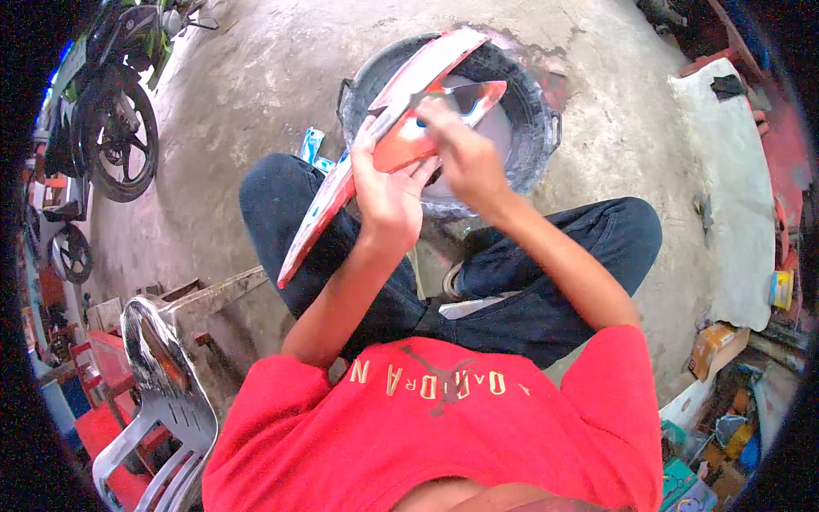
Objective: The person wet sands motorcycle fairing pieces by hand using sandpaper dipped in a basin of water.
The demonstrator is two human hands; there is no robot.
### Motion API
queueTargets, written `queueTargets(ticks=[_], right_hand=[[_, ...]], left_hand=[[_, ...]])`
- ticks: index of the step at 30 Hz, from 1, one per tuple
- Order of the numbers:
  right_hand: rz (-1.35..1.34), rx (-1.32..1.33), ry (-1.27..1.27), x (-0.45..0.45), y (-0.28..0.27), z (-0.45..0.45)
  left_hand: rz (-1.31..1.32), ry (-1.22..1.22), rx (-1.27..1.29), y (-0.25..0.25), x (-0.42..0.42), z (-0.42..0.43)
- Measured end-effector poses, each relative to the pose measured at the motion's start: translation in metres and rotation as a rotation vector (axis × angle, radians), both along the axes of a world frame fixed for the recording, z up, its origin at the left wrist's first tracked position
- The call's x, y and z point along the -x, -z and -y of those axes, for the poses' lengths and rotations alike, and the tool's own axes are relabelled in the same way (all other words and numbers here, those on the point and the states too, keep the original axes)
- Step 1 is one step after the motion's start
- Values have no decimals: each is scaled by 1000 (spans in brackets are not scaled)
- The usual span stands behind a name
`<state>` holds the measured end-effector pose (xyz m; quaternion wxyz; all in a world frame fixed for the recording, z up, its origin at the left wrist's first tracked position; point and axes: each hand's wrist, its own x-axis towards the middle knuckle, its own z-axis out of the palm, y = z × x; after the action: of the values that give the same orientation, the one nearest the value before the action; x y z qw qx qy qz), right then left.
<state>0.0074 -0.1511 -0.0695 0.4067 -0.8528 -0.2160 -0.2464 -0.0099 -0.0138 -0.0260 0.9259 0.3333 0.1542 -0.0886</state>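
A long, pointed motorcycle fairing panel (397,147), orange-red with worn white patches, lies slantwise over a round black tub (546,98). From beneath, my left hand (388,200) grips its middle, thumb along the near edge and fingers under it. My right hand (467,158) is on top, its bent fingers pressed to the panel's upper face. A small dark grey piece shows at those fingertips, too blurred to name. Cloudy greyish liquid (499,141) seems to fill the tub's bottom. The panel's lower tip reaches over my left thigh.
Blue-and-white packets (314,145) lie on the concrete floor left of the tub. A motorcycle wheel (119,132) stands at the upper left, and a grey plastic chair (162,401) at the lower left. A cardboard box (717,350) and clutter line the right side.
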Motion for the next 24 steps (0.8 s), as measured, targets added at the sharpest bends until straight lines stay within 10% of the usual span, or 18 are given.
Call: queueTargets(ticks=[9, 13, 17, 24], right_hand=[[-209, -76, 195, -21, 2, 22], [20, 29, -180, 12, -26, -4], [-236, -59, 227, -32, 3, 28], [144, 10, -76, 5, -13, -4]], left_hand=[[94, -74, -79, -6, 3, 9], [217, -110, -88, -8, 4, 10], [105, -105, -61, -17, 9, 13], [152, -59, -19, 9, 5, 11]])
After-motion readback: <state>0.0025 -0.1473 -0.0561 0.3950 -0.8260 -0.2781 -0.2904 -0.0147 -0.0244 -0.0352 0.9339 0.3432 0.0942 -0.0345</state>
